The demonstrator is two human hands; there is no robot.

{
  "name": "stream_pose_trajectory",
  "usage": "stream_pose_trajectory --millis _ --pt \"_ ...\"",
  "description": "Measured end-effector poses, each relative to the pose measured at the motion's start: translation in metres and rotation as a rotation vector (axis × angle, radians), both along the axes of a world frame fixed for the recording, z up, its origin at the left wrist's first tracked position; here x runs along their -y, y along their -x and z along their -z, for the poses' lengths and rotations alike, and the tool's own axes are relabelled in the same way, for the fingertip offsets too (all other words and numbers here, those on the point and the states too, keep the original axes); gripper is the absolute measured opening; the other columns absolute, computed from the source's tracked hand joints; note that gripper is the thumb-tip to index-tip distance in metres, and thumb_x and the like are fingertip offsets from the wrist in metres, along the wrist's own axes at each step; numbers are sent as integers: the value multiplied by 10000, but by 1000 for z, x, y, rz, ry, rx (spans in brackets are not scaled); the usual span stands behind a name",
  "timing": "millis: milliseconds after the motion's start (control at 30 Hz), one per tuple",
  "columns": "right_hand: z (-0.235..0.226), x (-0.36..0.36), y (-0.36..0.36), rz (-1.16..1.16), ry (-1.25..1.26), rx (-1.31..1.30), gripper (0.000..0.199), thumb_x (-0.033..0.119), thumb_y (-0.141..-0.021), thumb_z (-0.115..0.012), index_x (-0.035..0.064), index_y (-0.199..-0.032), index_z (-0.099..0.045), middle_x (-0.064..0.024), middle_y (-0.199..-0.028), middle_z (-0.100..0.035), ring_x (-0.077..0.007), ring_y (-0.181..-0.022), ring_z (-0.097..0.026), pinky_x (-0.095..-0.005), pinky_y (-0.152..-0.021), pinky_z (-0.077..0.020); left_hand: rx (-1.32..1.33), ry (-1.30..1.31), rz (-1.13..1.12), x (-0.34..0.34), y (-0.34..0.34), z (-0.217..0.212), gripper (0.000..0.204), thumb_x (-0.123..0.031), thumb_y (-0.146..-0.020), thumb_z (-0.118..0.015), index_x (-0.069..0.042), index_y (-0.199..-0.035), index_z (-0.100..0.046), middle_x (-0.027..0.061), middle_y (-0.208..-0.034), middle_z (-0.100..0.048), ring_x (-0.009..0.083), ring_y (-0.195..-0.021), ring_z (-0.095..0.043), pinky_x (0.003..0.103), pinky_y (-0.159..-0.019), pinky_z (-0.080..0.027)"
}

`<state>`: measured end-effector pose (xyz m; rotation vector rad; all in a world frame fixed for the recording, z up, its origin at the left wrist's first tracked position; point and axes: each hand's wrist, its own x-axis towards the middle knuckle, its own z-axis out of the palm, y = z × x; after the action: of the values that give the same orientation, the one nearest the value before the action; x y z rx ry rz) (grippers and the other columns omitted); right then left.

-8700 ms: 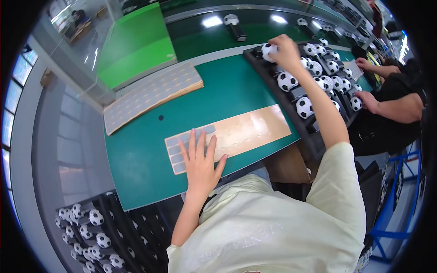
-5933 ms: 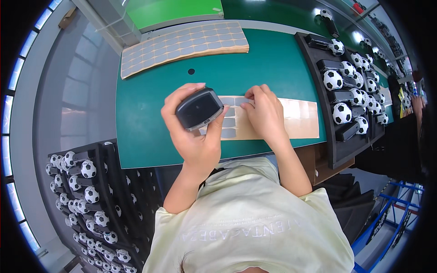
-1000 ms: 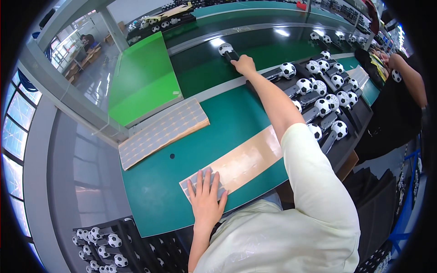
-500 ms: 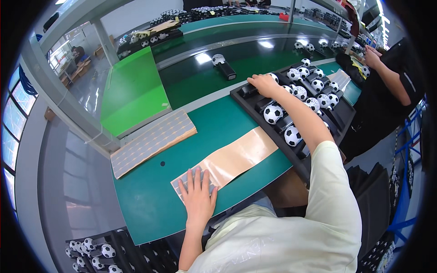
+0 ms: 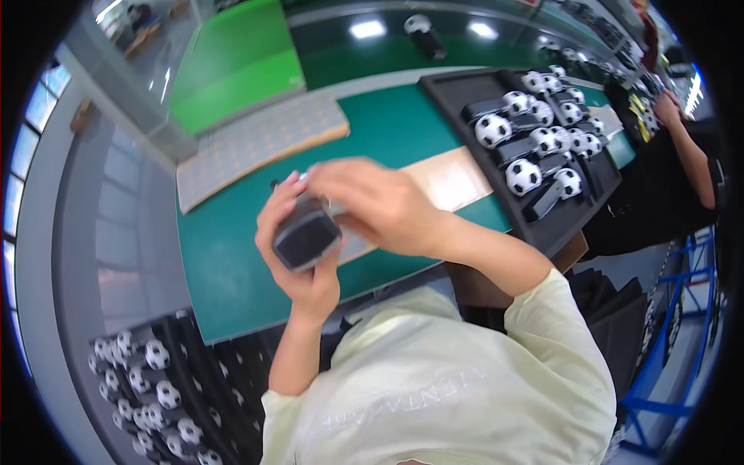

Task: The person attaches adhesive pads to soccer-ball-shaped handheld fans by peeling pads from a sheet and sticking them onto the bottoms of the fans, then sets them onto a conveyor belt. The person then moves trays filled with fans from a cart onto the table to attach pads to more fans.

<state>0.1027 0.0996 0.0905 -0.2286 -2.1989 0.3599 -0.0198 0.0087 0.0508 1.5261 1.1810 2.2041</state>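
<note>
In front of me, over the green tabletop (image 5: 248,256), my left hand (image 5: 310,293) is wrapped round a black handle piece (image 5: 307,237) with its flat end facing up toward me. It looks like the ball-topped pieces in the tray, but its far end is hidden behind my fingers. Curled over that far end is my right hand (image 5: 384,203), closed on the piece, its fingers blurred and partly hidden. A shiny tan backing sheet (image 5: 453,178) lies under and beyond my right hand; its grey-label end is mostly covered by my hands.
At the right, a black tray (image 5: 440,97) holds several black pieces with football-patterned balls. A stack of grey label sheets (image 5: 263,147) lies at the far left, near a bright green board (image 5: 240,62). One ball-topped piece (image 5: 425,35) lies farther back. A co-worker's arm (image 5: 686,151) is at right.
My right hand has come back from the tray to the middle, where a black handle piece is now held. My left hand has lifted off the label sheet and grips the piece. The view has shifted.
</note>
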Motion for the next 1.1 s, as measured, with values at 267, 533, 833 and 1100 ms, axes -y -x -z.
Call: stream_pose_trajectory --millis 267,533,833,1100 --pt "109 19 -13 171 625 208 249 17 -755 -644 7 -1001 -609 -105 -1011 -588 -240 -915 -570 -332 -754 -484 317 51 21 18 45 21 521 -10 -782 -668 -31 -1213 -376 142 -1143 -506 213 -1046 -519 338 -919 -411" --pt "91 33 9 228 538 401 131 34 -751 -640 -2 -875 -621 -118 -842 -582 -280 -798 -601 -345 -678 -485 188 190 -34 16 45 28 581 5 -766 -679 -38 -1254 -368 124 -1120 -506 170 -985 -516 302 -859 -430" --pt "76 26 0 408 515 485 112 93 -711 -660 26 -757 -582 -136 -790 -576 -326 -723 -586 -402 -651 -472 25 330 -95 -1 16 -5 561 23 -736 -682 -36 -1226 -415 105 -1124 -503 182 -1000 -511 302 -881 -414" --pt "45 12 -20 290 610 563 119 78 -712 -638 23 -795 -573 -157 -820 -595 -342 -788 -596 -431 -673 -479 -18 334 -114 -7 -6 -22 547 26 -732 -674 -30 -1212 -417 108 -1122 -495 200 -994 -516 310 -877 -416"
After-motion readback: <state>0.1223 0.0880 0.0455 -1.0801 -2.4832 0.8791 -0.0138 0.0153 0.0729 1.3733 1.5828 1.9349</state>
